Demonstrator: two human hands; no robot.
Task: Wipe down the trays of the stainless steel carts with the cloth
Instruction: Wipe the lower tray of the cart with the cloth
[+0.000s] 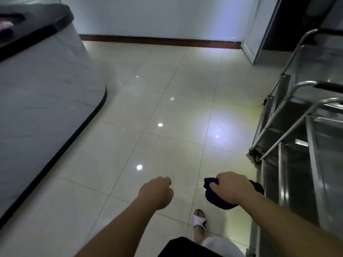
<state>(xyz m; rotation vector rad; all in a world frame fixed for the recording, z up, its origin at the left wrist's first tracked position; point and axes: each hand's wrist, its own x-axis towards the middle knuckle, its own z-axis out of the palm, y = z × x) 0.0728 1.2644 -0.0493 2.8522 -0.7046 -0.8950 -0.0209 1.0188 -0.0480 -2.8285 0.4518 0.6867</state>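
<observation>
My right hand (232, 186) is closed around a bunched dark purple cloth (218, 199), held in the air just left of the nearest stainless steel cart (304, 164). That cart's tray and tubular frame fill the right edge of the view. A second steel cart (315, 67) stands behind it, farther back on the right. My left hand (157, 191) hangs over the floor tiles as a loose fist with nothing in it, a short way left of the cloth.
A white marble-look counter with a black rim (46, 93) curves along the left side. Glossy cream floor tiles (148, 108) lie between counter and carts. A white wall with a brown skirting board (157, 40) closes the back. My sandalled foot (199, 219) is below the cloth.
</observation>
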